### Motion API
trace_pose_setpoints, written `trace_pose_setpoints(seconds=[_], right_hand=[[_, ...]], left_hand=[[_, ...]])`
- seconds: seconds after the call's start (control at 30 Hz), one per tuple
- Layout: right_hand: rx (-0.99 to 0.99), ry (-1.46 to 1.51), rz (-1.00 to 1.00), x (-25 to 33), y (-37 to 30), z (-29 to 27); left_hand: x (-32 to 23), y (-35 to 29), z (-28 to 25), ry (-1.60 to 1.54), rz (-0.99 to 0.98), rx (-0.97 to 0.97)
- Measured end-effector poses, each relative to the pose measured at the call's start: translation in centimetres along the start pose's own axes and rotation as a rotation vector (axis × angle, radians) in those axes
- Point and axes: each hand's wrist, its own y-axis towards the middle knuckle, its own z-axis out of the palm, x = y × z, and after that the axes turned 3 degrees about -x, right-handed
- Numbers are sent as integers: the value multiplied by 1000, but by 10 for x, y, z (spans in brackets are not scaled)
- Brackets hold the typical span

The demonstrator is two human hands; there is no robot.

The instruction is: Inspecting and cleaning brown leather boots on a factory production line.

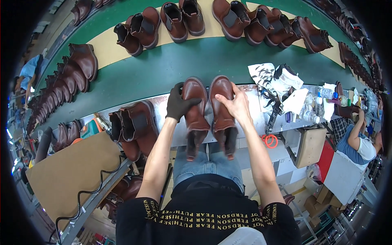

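Observation:
Two brown leather ankle boots are held side by side over the near edge of the bench, toes pointing away from me. My left hand (179,102), in a dark glove, grips the left boot (193,90) around its toe and side. Bare, my right hand (237,103) clasps the right boot (220,87), its thumb lying across the upper. Both boots' open shafts hang toward my lap, a little blurred. More brown boots (141,122) stand close together on the bench to the left of my left forearm.
Boots (179,22) line the far side of the green bench (163,61); another row (65,81) runs along the left. Cloths (271,77), bottles (308,114) and orange rings (270,141) lie at right. A cardboard sheet (77,171) with a black cable is at left. Another person (359,143) sits far right.

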Motion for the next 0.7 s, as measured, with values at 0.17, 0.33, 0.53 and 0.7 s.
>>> trace_pose_setpoints(seconds=[0.17,0.33,0.53,0.7], right_hand=[[-51,-67,112,11,-18,2],[-84,-12,20,10,-32,-2],[-612,359,106,-79,-84,-31],[-586,259,156,-183,-66,-69]], left_hand=[[52,29,-8,-387,-265,427],[36,10,42,-1679,-303,712],[65,33,56,-1396,-385,915],[132,41,74,-1370,-806,954]])
